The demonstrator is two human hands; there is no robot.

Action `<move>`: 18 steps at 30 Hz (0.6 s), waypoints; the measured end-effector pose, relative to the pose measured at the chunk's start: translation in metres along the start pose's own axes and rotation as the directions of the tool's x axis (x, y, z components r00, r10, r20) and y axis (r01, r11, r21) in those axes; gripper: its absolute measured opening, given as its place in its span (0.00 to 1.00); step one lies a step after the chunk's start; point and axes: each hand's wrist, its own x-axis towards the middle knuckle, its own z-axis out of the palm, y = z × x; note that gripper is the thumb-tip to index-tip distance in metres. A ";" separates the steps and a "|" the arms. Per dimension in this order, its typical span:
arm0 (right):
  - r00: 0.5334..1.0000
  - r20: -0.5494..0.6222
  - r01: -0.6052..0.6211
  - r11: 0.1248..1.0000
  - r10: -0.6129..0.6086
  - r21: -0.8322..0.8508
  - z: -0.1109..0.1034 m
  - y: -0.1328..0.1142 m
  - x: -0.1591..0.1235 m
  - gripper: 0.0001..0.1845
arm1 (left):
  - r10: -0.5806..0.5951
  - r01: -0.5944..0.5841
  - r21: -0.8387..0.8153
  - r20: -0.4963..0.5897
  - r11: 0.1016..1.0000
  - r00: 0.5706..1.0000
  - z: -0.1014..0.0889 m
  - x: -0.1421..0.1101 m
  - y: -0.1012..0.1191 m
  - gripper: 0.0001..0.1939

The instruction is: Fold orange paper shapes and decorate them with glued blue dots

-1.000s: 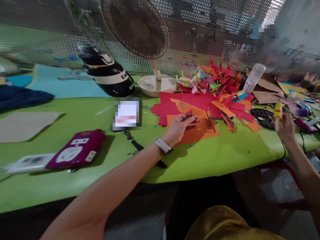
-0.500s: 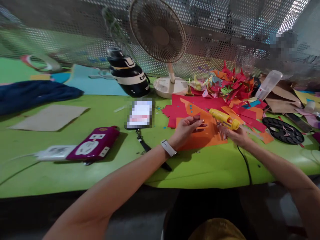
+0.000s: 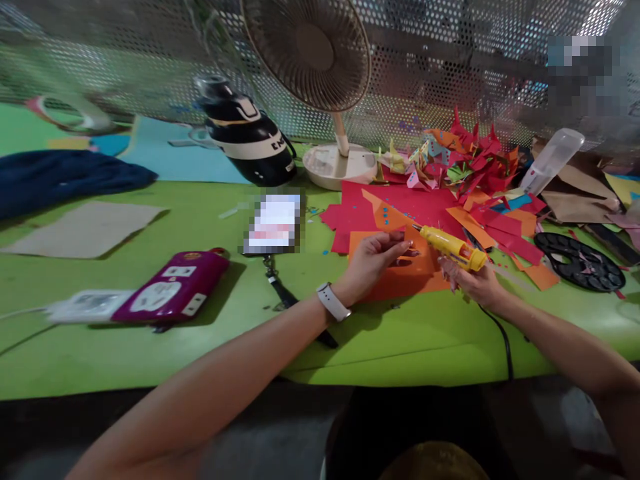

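While our left forearm reaches across the green table [image 3: 150,360], a magenta power strip [image 3: 173,293] lies well off to the left of our left hand [image 3: 373,263], and a blurred card on a black strap [image 3: 274,223] sits nearer on that side. Beyond it, a black bottle [image 3: 247,140] and a desk fan [image 3: 313,57] stand back by the perforated screen. Our left hand, with a pale watch [image 3: 333,301] at the wrist, rests on the orange paper sheet [image 3: 400,280]; its thumb and fingers are pinched on something small and orange, too small for us to name. Just to the right, our right hand [image 3: 473,280] is closed around the yellow glue gun [image 3: 447,245], whose nozzle points left, very near our left fingertips. A second ago this hand was far out to the right with the gun upright; now the gun has come in over the orange sheet, so we judge gluing is about to start. Red and orange paper [image 3: 400,203] spreads beyond both hands, with a heap of folded paper shapes [image 3: 460,157] behind. Further right of our right hand lie a black disc [image 3: 580,261] and a clear bottle [image 3: 553,160].
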 end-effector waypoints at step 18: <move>0.999 -0.038 0.028 0.996 -0.031 -0.079 0.000 0.002 0.000 0.23 | 0.028 -0.028 -0.001 0.019 1.000 0.999 0.000 0.001 -0.001 0.07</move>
